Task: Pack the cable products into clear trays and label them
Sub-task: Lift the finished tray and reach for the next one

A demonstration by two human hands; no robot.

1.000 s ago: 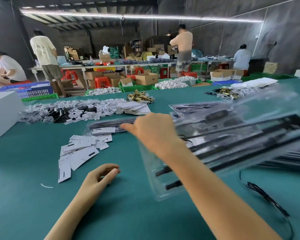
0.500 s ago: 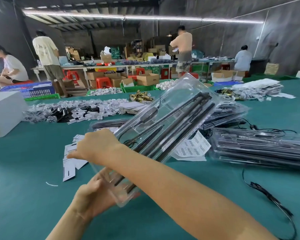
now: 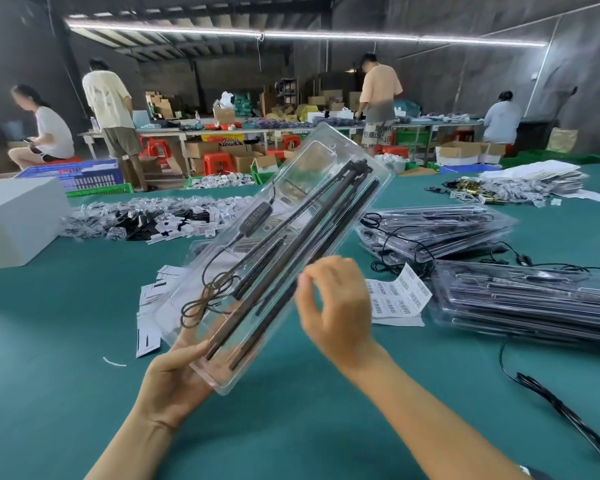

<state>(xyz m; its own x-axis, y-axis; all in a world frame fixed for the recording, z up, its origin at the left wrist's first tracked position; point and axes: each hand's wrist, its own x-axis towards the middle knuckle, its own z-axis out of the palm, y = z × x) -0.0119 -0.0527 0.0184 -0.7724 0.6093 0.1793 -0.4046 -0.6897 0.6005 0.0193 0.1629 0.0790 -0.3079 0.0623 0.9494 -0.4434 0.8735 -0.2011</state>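
Clear tray (image 3: 312, 188) in left hand (image 3: 174, 382)

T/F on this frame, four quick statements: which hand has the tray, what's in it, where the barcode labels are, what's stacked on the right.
1. The left hand holds the clear tray at its near end. True.
2. The tray is empty. False: black rods and a coiled cable lie inside.
3. The barcode label sheet lies on the green table. True.
4. The right hand grips a stack of filled trays. False: it is by the held tray's edge; the stack lies apart.
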